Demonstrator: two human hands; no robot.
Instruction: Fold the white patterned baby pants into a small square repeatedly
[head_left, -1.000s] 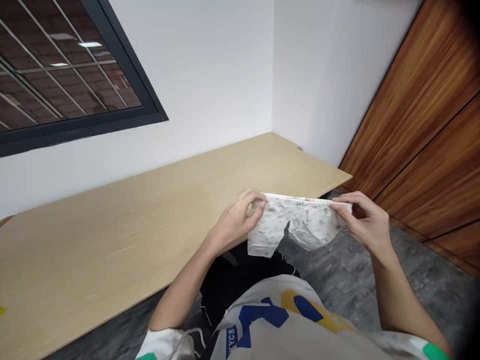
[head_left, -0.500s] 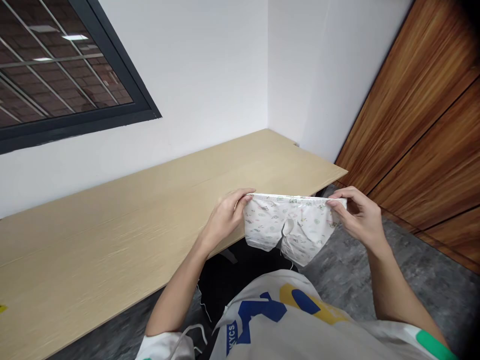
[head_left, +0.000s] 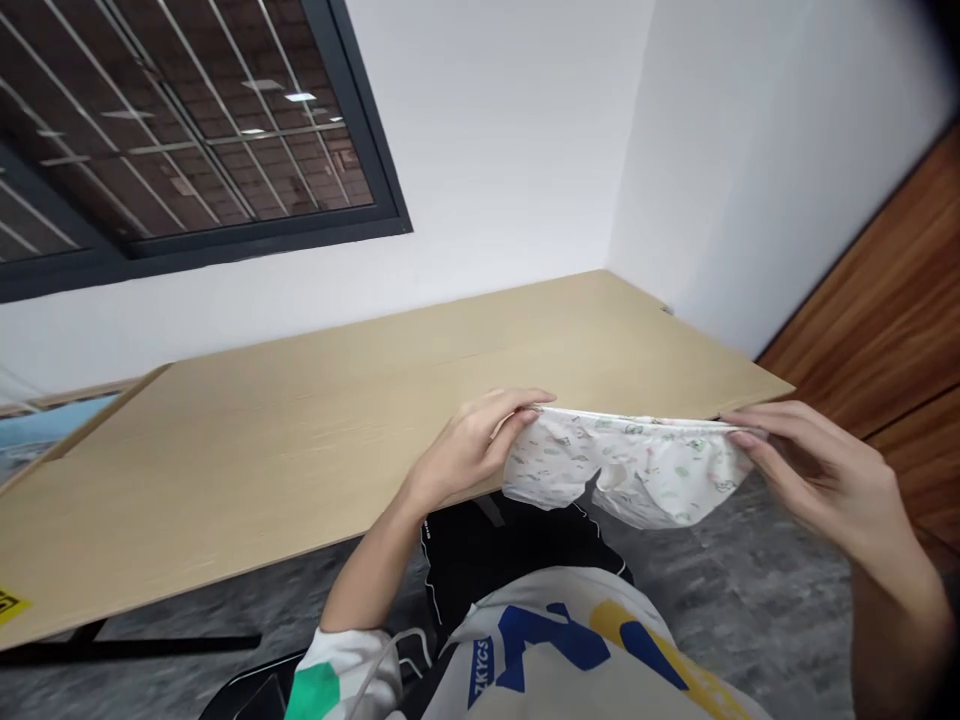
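A small pair of white shorts [head_left: 675,470] with a tiny green and pink print is stretched by its waistband between my two hands. My left hand [head_left: 480,440] pinches the waistband's left end between thumb and fingers. At the other end my right hand [head_left: 832,480] grips the waistband the same way. The legs of the shorts hang down, with a gap between them. The garment hangs in the air at the front edge of the light wooden table [head_left: 300,470], above my lap.
A barred window [head_left: 225,130] is set in the white wall behind the table. Brown wood panels [head_left: 885,330] stand at the right. At the far left lies something light blue [head_left: 52,435] beyond the table's end. A yellow label [head_left: 11,605] sticks to the near left edge.
The view has turned left, showing more window and table. Both hands still hold the shorts; the legs now hang shorter in view and wider, with the waistband pulled further out.
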